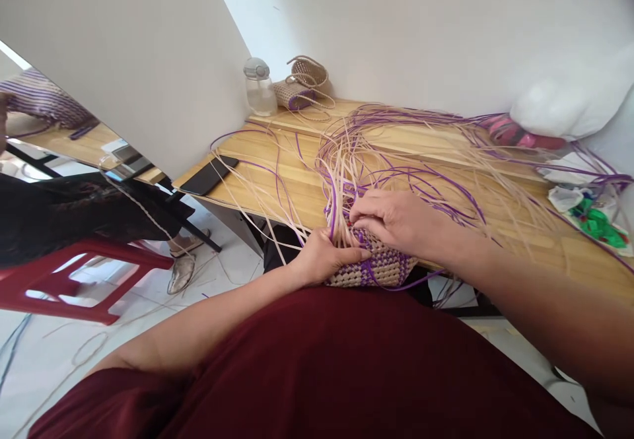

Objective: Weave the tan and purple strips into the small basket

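A partly woven basket in beige and purple rests against the table's front edge, close to the body. Long loose beige and purple strands rise from it and spread over the table. My left hand grips the basket's left side, its thumb lying across the weave and its fingers around the base of the strands. Over the top edge, my right hand has its thumb and fingers pinched together among the strands; what lies between the fingertips is too small to make out.
On the wooden table are a black phone, a clear bottle, finished small baskets and a bag with green items. At left, a person's leg is beside a red stool.
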A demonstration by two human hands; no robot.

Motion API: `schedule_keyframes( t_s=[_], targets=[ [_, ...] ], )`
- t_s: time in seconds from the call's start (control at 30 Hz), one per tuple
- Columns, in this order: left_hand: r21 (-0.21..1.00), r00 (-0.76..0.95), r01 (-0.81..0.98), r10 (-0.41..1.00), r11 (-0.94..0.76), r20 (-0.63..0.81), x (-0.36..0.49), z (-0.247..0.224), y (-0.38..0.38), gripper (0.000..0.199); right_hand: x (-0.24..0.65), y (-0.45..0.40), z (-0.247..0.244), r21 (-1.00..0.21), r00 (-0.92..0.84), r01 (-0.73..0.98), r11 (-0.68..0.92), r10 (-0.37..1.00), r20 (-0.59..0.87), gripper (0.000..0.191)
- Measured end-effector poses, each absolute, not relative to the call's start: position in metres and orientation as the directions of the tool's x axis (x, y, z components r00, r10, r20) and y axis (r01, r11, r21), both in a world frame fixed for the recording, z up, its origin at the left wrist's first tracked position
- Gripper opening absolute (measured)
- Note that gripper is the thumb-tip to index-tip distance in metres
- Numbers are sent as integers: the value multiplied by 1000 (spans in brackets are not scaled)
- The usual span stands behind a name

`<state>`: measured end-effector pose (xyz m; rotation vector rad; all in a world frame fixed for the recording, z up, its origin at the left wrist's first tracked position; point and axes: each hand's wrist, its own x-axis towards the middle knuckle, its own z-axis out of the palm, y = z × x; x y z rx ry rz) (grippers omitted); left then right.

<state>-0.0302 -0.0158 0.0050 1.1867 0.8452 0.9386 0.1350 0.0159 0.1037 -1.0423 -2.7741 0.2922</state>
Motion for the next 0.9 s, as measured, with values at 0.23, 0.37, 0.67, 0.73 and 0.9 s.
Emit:
schedule_keyframes(
  t_s=[0.23,0.37,0.67,0.73,0.9],
  targets=[
    [933,352,-236,919,271,-178,-31,5,-16,29,141,-10,108,167,-719,680,714,694,-36,14],
    [918,342,-253,916,305,-210,-29,3,-17,35,143,-23,113,61,-611,773,631,767,-199,17],
    [900,273,-317,938,299,-215,-29,0,-18,37,148,-29,82,-400,-470,804,440,882,26,20],
    [901,273,-287,929,326,-249,-28,0,-17,35,147,-29,76,-480,-391,802,356,920,29,21],
    [861,317,-260,881,438,-352,-26,0,-15,28,152,-23,62,-628,-304,752,198,950,-66,21]
  ],
)
